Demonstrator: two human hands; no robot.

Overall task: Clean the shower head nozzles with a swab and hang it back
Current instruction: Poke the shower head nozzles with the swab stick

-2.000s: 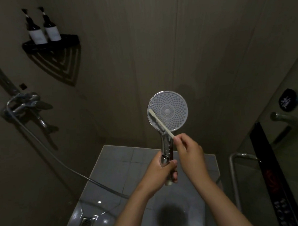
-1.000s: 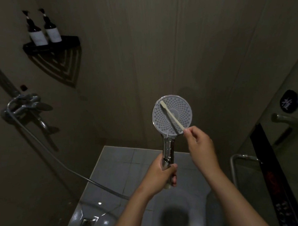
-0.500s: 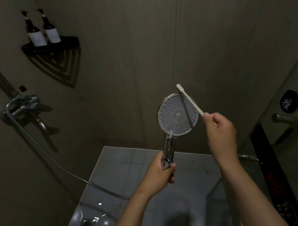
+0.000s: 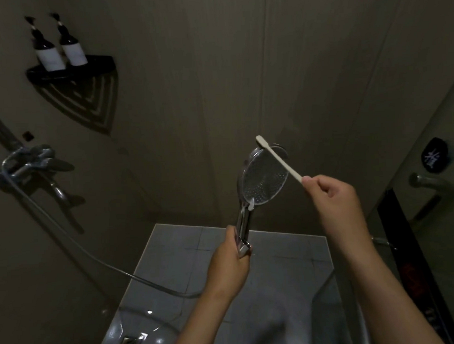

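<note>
Head view: You grip the chrome handle of the shower head [image 4: 264,182] in your left hand [image 4: 228,265], fingers wrapped round its lower end, and hold it upright in mid-air above the far edge of the tiled floor [image 4: 177,254]. Your right hand [image 4: 331,201] pinches the near end of the swab [image 4: 278,159] between thumb and fingertips. Two seconds ago the swab lay flat across the nozzle face, which was turned square toward you. Now the face is swung toward your right and shows only as a narrow oval. The swab has slid up and off the disc, and its padded tip pokes past the upper rim. That reads as one scrubbing pass finished. Either the rim nozzles get a last wipe or the cleaning is over, with the hanging-up not yet started.

The hose [image 4: 94,258] trails from under your left hand to the mixer tap [image 4: 27,162] on the left wall. Two bottles [image 4: 59,51] stand on the corner shelf [image 4: 96,63] above it.

Whether the swab touches the rim or only crosses in front of it cannot be told. In this dim light and at this angle the nozzles are faint specks, so their cleanliness cannot be judged. No bracket for the head can be made out, and the rail on the left is cut off by the frame.
</note>
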